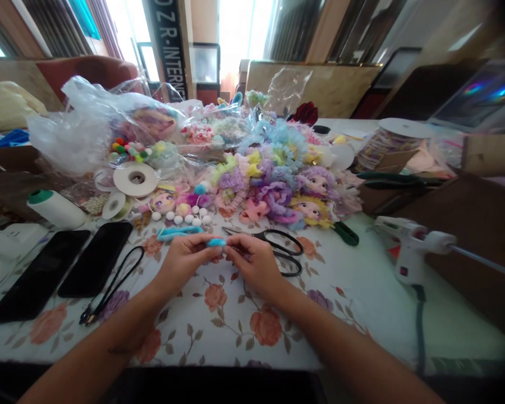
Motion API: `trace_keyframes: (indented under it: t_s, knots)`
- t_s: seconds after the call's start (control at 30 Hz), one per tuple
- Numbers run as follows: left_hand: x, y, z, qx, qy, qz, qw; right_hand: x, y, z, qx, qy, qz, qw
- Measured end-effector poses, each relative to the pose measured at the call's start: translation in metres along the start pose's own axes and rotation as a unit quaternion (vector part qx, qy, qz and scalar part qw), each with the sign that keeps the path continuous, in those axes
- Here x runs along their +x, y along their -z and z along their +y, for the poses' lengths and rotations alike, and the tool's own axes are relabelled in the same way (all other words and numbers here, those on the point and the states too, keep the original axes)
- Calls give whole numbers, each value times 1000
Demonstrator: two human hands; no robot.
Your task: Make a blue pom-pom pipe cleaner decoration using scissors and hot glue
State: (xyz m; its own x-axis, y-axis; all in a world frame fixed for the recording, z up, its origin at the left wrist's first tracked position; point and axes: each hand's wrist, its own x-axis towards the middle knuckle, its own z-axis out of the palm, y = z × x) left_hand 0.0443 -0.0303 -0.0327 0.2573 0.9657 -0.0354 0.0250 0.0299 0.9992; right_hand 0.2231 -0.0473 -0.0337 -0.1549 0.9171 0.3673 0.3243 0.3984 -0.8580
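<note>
My left hand (pixel 185 259) and my right hand (pixel 255 262) meet over the flowered tablecloth (pixel 219 314), fingertips pinched together on a short piece of fuzzy blue chenille stem (pixel 216 242). Both hands are closed on it, one at each end. A second blue fuzzy piece (pixel 179 232) lies on the cloth just beyond my left hand. Black-handled scissors (pixel 280 251) lie directly behind my right hand.
Two black phones (pixel 67 266) and a black cord (pixel 113 283) lie at the left. A white glue gun (pixel 408 244) stands at the right beside a brown box (pixel 467 241). Behind are a heap of pastel doll heads and ruffles (pixel 278 185), ribbon rolls (pixel 134 179), white beads (pixel 185 216), a thread cone (pixel 54 207) and plastic bags (pixel 88 123).
</note>
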Motion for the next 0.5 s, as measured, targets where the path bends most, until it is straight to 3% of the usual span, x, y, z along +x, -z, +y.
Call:
trace_keyframes:
  t_s: [0.23,0.5]
  knots:
    - [1,-1,4,31,-44,1,999,3,2,-4,30,-76,1,997]
    - [5,2,-6,-8,-28,15,999,1,-2,4,56,-92,-13,994]
